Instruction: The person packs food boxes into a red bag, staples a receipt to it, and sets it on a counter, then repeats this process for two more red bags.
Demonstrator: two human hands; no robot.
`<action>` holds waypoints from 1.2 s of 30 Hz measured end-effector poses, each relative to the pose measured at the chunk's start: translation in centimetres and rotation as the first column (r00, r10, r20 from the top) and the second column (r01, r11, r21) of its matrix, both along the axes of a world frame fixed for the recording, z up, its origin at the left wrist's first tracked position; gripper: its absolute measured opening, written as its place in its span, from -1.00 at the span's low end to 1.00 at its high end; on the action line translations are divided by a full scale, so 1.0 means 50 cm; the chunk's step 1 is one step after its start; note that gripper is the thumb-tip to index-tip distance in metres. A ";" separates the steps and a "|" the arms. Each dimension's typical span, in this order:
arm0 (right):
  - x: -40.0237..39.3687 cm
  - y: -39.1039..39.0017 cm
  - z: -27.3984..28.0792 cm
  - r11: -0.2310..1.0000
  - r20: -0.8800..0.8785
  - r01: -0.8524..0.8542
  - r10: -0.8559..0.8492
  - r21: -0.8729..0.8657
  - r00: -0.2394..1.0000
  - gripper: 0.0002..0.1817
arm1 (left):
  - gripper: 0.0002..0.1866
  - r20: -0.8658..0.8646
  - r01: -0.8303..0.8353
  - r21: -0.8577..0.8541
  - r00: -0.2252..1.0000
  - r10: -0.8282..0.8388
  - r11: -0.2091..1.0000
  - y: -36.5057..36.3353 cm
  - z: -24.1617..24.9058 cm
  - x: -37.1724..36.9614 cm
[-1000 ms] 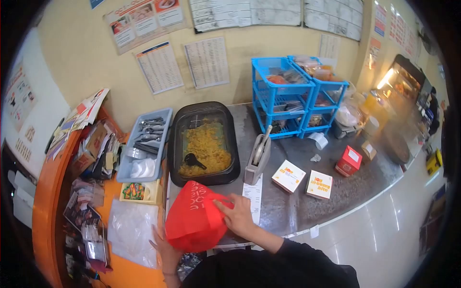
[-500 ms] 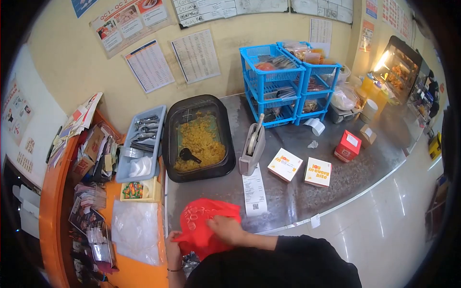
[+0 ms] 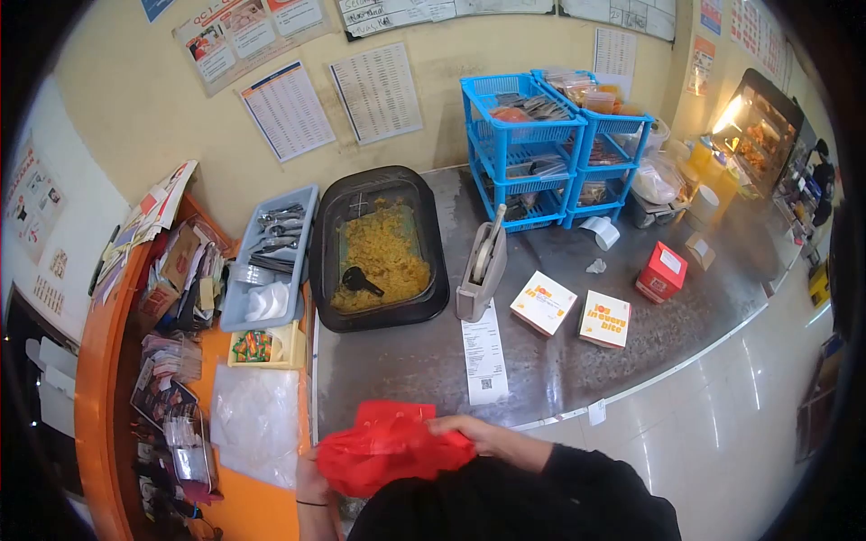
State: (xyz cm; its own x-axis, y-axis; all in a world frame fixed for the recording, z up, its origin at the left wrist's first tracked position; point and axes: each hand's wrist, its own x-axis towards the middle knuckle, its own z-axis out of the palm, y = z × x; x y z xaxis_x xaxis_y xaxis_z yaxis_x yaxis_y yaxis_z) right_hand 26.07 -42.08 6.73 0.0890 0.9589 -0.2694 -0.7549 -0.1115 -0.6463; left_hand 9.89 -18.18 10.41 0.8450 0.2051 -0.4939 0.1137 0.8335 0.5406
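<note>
A red plastic bag (image 3: 390,451) is bunched up between my two hands, close to my body at the counter's near edge. My left hand (image 3: 311,480) grips its left side, with some fingers hidden behind the plastic. On the other side, my right hand (image 3: 467,430) has its fingers closed on the bag's upper right edge. Beyond the bag lies a long printed receipt (image 3: 485,361), its top end by a grey tape dispenser (image 3: 481,270). Two white boxes with orange lettering, a left one (image 3: 543,304) and a right one (image 3: 603,319), sit further right.
A black pan of yellow rice (image 3: 388,252) with a black scoop stands at the back. Left of it are a blue cutlery tray (image 3: 236,302) and clear plastic bags (image 3: 257,424). Blue tiered baskets (image 3: 519,144) and a red box (image 3: 661,272) are at the right.
The red bag has gone from spread out, with its print showing, to gathered in folds. My right hand has moved from its middle to its right edge.
</note>
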 end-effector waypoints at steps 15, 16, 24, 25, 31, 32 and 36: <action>0.053 0.040 -0.018 0.909 -0.809 0.373 -0.357 -0.186 0.466 -0.58 | -0.68 -0.054 0.013 0.168 0.999 -0.004 0.986 0.065 -0.099 0.027; 0.072 0.040 0.012 0.938 -0.825 0.328 -0.272 -0.113 0.495 -0.56 | -0.68 0.063 0.022 0.093 0.998 -0.028 0.995 0.083 -0.093 0.044; 0.127 0.141 0.036 0.654 0.836 0.667 0.096 0.356 -0.540 -0.48 | -0.64 0.086 -0.025 0.189 0.996 0.009 0.982 0.092 -0.250 0.184; 0.113 0.155 0.056 0.687 0.813 0.572 -0.047 0.449 -0.581 -0.52 | -0.60 0.094 -0.077 0.295 0.994 0.051 0.952 0.084 -0.224 0.197; 0.085 0.257 -0.071 0.768 0.999 0.639 -0.040 0.050 -0.031 -0.68 | -0.55 0.159 0.075 0.276 0.980 -0.123 0.958 0.122 -0.262 0.244; 0.082 0.272 -0.083 0.694 0.988 0.708 -0.150 0.134 -0.040 -0.73 | -0.58 0.161 0.077 0.241 0.980 -0.118 0.968 0.116 -0.247 0.251; 0.000 0.284 -0.065 0.977 0.959 0.200 -0.014 0.074 -0.282 -0.80 | -0.67 0.094 0.119 -0.064 0.989 -0.113 0.991 0.104 -0.194 0.262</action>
State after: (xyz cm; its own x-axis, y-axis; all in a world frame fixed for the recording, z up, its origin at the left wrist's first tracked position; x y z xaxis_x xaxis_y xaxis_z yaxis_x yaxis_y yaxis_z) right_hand 26.07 -27.86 3.48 0.4198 0.8781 0.2296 0.7971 -0.2357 -0.5559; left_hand 22.99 -12.99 0.73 0.9029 0.0714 -0.4239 0.1648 0.8532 0.4949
